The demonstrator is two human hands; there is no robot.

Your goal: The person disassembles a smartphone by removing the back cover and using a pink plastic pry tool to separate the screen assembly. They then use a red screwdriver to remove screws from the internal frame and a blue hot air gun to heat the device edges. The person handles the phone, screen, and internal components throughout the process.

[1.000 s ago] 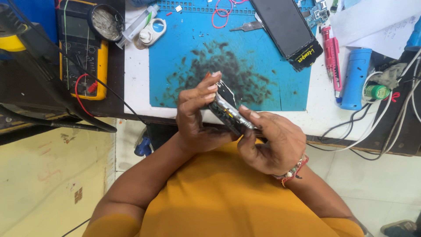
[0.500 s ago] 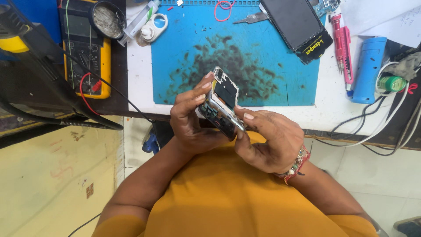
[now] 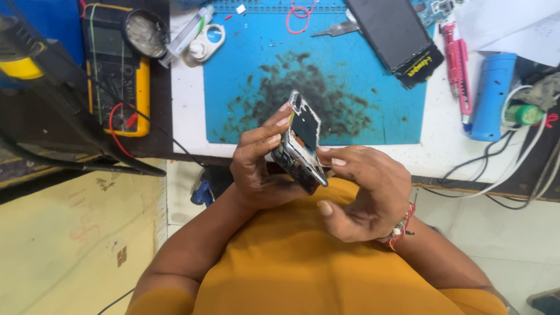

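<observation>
An opened phone body (image 3: pixel 301 142) with its inner parts showing stands tilted on edge above my lap, in front of the table edge. My left hand (image 3: pixel 259 163) grips it from the left, fingers curled over its upper side. My right hand (image 3: pixel 361 192) holds its lower right edge with the fingertips, the thumb loose below. A red thread band sits on my right wrist. I wear an orange shirt.
A blue work mat (image 3: pixel 326 76) with dark stains lies on the white table. On it lie a phone screen (image 3: pixel 394 35) and tweezers (image 3: pixel 335 28). A yellow multimeter (image 3: pixel 116 76) stands left. A pink cutter (image 3: pixel 458 70), a blue cylinder (image 3: pixel 491 96) and cables (image 3: pixel 513 169) are right.
The phone body has turned more upright, its open side facing right. My right hand has slid lower along its edge. The view has shifted slightly.
</observation>
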